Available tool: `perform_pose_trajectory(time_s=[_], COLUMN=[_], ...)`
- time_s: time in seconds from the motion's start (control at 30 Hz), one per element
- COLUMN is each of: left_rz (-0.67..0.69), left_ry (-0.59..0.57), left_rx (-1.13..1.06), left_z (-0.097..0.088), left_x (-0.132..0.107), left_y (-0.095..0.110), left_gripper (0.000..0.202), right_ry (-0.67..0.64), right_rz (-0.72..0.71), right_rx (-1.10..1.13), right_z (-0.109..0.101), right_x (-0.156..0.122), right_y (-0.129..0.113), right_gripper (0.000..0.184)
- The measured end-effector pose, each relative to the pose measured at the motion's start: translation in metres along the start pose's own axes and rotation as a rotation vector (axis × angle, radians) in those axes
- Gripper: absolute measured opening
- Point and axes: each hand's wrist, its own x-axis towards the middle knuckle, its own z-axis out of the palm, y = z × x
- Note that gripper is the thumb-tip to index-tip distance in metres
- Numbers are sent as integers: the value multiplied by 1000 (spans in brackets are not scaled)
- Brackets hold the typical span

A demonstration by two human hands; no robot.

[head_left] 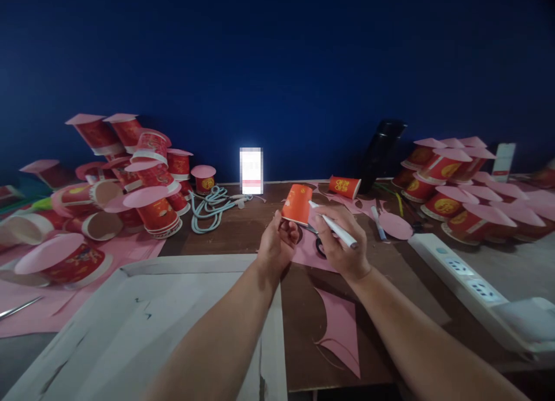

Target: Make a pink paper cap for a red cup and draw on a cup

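My left hand [280,237] is closed around the lower part of a red paper cup [298,204], held upside down and slightly tilted above the table. In my right hand [344,239] is a white marker [340,231], gripped like a pen. Its pointed white end is close to the cup's right side; whether it touches I cannot tell. Below the hands lie pink paper scraps [312,253] and a small black ring-shaped thing [319,247], partly hidden by my right hand. Another red cup [344,186] rests on its side behind.
Red cups with pink paper discs are piled at left [151,175] and right [446,164]. A white tray [191,263] fills the front left. Around the middle are a coiled cable [208,213], a lit phone [251,170], a black bottle [381,152] and a power strip [459,279].
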Motion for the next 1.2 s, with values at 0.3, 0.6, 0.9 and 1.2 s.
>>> perform_pose_trajectory(time_s=[0.3, 0.6, 0.9, 1.2], left_rz=[-37, -17, 41, 52], left_ry=[-36, -272, -60, -20], left_rx=[3, 62, 71, 30], left_z=[0, 1, 1, 0], left_x=[-1, -8, -6, -5], left_y=[-2, -6, -10, -8], left_gripper=[17, 22, 12, 8], right_ry=[-66, -96, -13, -36], right_rz=[-9, 1, 25, 24], right_rx=[54, 40, -3, -5], right_z=[5, 8, 5, 1], right_x=[-3, -4, -2, -2], right_y=[1, 2, 1, 1], right_gripper=[35, 33, 35, 29])
